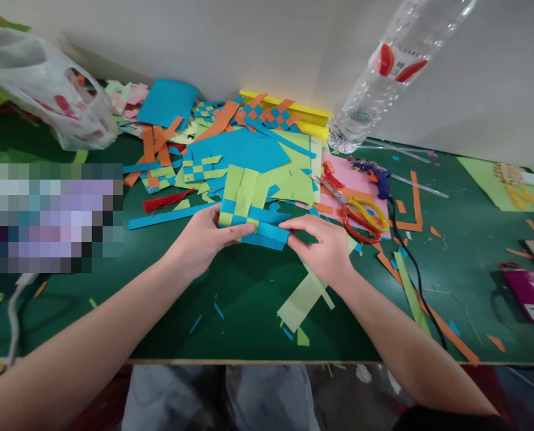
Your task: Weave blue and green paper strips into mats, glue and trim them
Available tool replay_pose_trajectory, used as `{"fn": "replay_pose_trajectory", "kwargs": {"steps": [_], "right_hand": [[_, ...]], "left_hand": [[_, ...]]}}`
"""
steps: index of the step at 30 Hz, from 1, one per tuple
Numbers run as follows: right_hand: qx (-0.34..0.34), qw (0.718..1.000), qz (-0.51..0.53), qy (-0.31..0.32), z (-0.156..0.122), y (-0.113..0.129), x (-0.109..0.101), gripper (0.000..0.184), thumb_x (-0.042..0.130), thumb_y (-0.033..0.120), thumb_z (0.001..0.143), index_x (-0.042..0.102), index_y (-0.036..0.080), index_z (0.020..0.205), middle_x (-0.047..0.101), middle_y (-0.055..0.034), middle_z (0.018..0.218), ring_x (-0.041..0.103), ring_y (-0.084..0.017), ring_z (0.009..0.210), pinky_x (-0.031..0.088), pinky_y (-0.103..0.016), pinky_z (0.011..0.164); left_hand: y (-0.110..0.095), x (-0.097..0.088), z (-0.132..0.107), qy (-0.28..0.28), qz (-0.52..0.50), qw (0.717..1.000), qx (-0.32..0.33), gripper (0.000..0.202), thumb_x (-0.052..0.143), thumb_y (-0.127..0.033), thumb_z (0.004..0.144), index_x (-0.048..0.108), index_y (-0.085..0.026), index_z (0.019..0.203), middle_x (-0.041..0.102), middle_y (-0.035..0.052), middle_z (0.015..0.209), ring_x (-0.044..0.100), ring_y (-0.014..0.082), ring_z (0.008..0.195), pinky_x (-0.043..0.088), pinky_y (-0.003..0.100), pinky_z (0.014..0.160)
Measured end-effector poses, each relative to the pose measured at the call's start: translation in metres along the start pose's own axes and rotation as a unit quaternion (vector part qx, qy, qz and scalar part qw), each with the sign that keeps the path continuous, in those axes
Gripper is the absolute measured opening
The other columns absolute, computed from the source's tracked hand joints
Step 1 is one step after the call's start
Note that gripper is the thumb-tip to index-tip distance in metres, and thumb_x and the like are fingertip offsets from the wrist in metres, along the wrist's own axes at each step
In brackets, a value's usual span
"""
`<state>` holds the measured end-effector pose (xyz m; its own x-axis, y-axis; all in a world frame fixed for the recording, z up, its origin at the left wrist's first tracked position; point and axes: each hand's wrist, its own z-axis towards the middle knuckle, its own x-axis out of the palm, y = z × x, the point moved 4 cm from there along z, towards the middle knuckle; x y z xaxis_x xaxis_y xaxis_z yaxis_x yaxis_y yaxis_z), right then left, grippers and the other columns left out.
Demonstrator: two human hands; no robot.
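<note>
Between my two hands is a woven paper piece [242, 206], made of light green and blue strips that cross in a checkered pattern. My left hand [208, 236] grips its left side, the thumb pressed flat over the front. At the right, my right hand [318, 242] pinches the end of a blue strip [271, 232] between thumb and fingers. Green strip ends stick up from the top of the weave, and blue ends reach out to the right. The fingers behind the paper are hidden.
Blue and green sheets [244, 152] and woven scraps lie behind my hands. Scissors [357, 209] and a glue gun [372, 173] with a cord are at the right. A plastic bottle [384, 78] stands at the back, a plastic bag [51, 90] back left. A pixelated patch covers the left.
</note>
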<state>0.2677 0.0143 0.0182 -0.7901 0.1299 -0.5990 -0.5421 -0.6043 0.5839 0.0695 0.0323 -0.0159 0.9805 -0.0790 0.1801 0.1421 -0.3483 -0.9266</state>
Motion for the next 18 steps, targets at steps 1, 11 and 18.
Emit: {"fn": "replay_pose_trajectory", "kwargs": {"steps": [1, 11, 18], "right_hand": [[-0.006, 1.000, -0.006, -0.005, 0.000, 0.000, 0.000, 0.017, 0.061, 0.012, 0.083, 0.071, 0.023, 0.091, 0.075, -0.0002, 0.090, 0.070, -0.015, 0.083, 0.057, -0.029, 0.075], [0.074, 0.987, -0.050, -0.133, 0.003, -0.032, -0.021, 0.007, 0.066, 0.022, 0.082, 0.072, 0.021, 0.084, 0.074, -0.0014, 0.081, 0.068, -0.015, 0.070, 0.056, -0.029, 0.066], [0.194, 0.936, -0.005, -0.295, 0.001, -0.099, -0.053, 0.015, 0.068, 0.032, 0.079, 0.067, 0.019, 0.086, 0.070, -0.0035, 0.077, 0.066, -0.017, 0.066, 0.055, -0.033, 0.064]], "left_hand": [[0.000, 0.000, 0.000, 0.001, 0.001, 1.000, -0.002, 0.041, 0.087, -0.028, 0.056, 0.069, -0.018, 0.091, 0.074, 0.0035, 0.092, 0.070, 0.0206, 0.084, 0.057, 0.030, 0.075], [0.005, -0.010, 0.006, -0.025, 0.005, 1.000, -0.001, 0.044, 0.088, -0.029, 0.055, 0.070, -0.018, 0.093, 0.074, 0.0055, 0.097, 0.070, 0.0223, 0.087, 0.058, 0.034, 0.079], [0.004, -0.009, 0.005, -0.021, 0.016, 1.000, 0.006, 0.041, 0.086, -0.030, 0.058, 0.070, -0.018, 0.094, 0.074, 0.0052, 0.098, 0.070, 0.0205, 0.089, 0.057, 0.032, 0.081]]}}
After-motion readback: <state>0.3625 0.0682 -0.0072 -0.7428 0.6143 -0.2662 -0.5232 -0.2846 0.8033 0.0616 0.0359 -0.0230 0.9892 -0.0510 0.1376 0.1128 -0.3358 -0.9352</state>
